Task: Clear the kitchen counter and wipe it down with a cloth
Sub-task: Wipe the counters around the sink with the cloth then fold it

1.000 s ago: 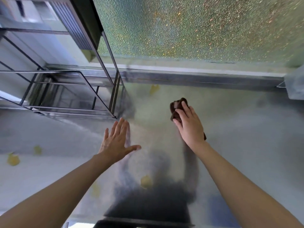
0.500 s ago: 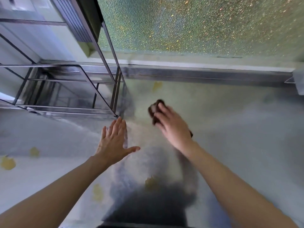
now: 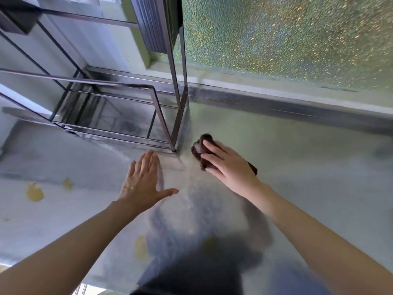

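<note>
Cloth point(image 3: 202, 153), dark brown and bunched, is lying on the shiny metal worktop point(image 3: 297, 167) at about the middle of the view, and the right hand point(image 3: 228, 167) is pressing down on it with fingers point(image 3: 212, 145) spread flat over the top, gripping it against the surface. The cloth is sticking out past the fingertips toward 11 o'clock and a corner is showing behind the wrist at 4 o'clock. The left hand point(image 3: 141, 182) is resting palm down on the worktop just beside it at 9 o'clock, released, fingers together and thumb out, holding nothing. A black wire rack point(image 3: 119, 116) is standing at 10 o'clock, its near corner leg just beside the cloth and close to the left fingertips. Yellowish patches point(image 3: 35, 191) are showing on the worktop at 8 o'clock, well apart from the cloth. A textured green glass pane point(image 3: 287, 39) is filling the view at 1 o'clock.
</note>
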The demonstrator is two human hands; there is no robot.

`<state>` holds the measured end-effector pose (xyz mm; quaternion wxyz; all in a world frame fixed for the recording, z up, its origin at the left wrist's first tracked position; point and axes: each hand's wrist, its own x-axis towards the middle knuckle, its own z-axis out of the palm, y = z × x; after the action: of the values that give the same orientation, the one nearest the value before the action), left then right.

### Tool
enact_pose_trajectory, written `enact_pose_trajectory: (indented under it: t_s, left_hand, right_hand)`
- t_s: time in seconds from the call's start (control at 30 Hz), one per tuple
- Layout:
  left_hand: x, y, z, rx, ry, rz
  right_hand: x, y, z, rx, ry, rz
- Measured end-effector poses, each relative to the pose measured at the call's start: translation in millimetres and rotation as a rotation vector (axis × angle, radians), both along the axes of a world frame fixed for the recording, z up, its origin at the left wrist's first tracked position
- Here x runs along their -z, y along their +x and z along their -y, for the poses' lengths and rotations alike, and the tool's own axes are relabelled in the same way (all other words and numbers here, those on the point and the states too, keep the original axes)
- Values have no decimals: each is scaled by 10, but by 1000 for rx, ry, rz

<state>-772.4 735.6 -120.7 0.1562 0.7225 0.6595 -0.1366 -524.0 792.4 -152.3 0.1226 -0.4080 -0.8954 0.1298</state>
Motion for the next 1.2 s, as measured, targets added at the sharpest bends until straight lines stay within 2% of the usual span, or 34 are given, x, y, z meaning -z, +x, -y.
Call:
enact_pose_trajectory:
  t_s: [0.07, 0.13, 0.2, 0.37, 0.47, 0.73, 0.87, 0.93, 1.1, 1.2]
  left_hand:
    - [5, -35, -15, -4, -19, -2]
    - [7, -52, -14, -5, -45, -17]
    - [14, -51, -12, -18, -50, -6]
    - [27, -67, 5, -46, -40, -14]
    - [43, -69, 19, -50, -36, -11]
    - [-58, -135, 133, -2, -31, 88]
    - [-145, -257, 239, 0, -44, 97]
    - [-168, -315, 297, 7, -44, 91]
    - [-158, -375, 526, 26, -73, 88]
    - [-163, -360, 682, 34, -72, 125]
  right_hand:
    - [14, 80, -49, -205, -26, 14]
    - [11, 177, -257, -292, -42, 52]
    - [-19, 217, -574, -202, -47, 68]
    - [-30, 45, -1087, 189, -69, -13]
    - [3, -89, -922, 224, -46, -61]
    - [-5, -333, 433, -171, -8, -37]
    - [40, -142, 488, -324, 10, 56]
    - [26, -110, 294, -218, 22, 67]
    - [-55, -269, 184, 281, -22, 53]
    - [-47, -443, 453, 392, -44, 54]
